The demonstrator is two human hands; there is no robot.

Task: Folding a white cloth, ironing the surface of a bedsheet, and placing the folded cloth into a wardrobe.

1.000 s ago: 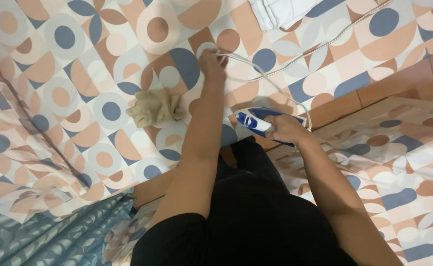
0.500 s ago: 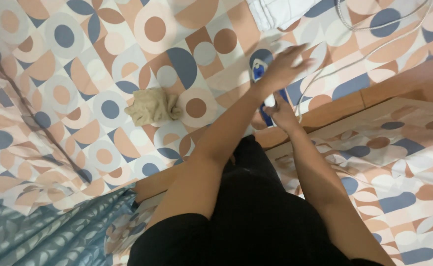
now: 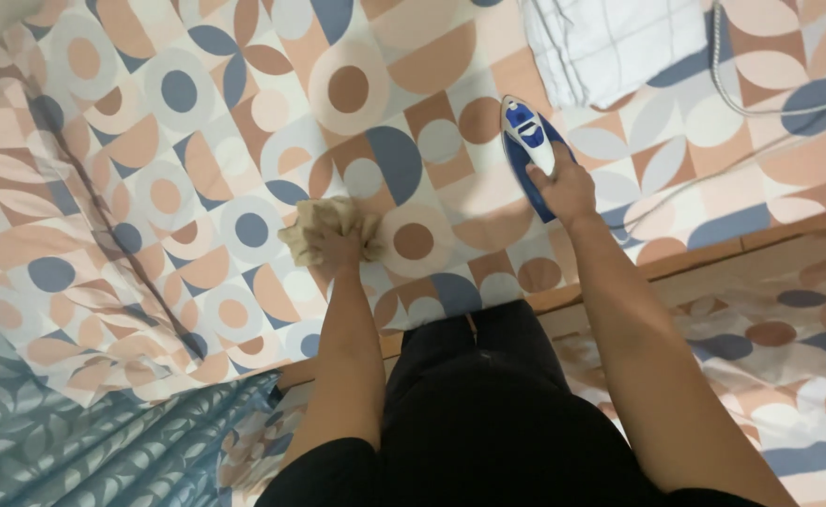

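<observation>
My right hand (image 3: 563, 191) grips the handle of a blue and white iron (image 3: 528, 141), which rests on the patterned sheet (image 3: 197, 160) with its tip pointing away from me. My left hand (image 3: 340, 249) lies on a small crumpled beige cloth (image 3: 317, 225) on the same sheet, fingers closed over it. The iron's white cord (image 3: 725, 84) runs off to the upper right.
A folded white checked cloth (image 3: 619, 42) lies at the top, just beyond the iron. A wooden edge (image 3: 694, 258) borders the sheet at the right. Another patterned fabric (image 3: 779, 366) lies lower right, and blue leaf-print fabric (image 3: 75, 451) lower left.
My left hand came back from the cord area at the upper right and dropped onto the beige cloth. My right hand moved the iron up onto the sheet and set it flat.
</observation>
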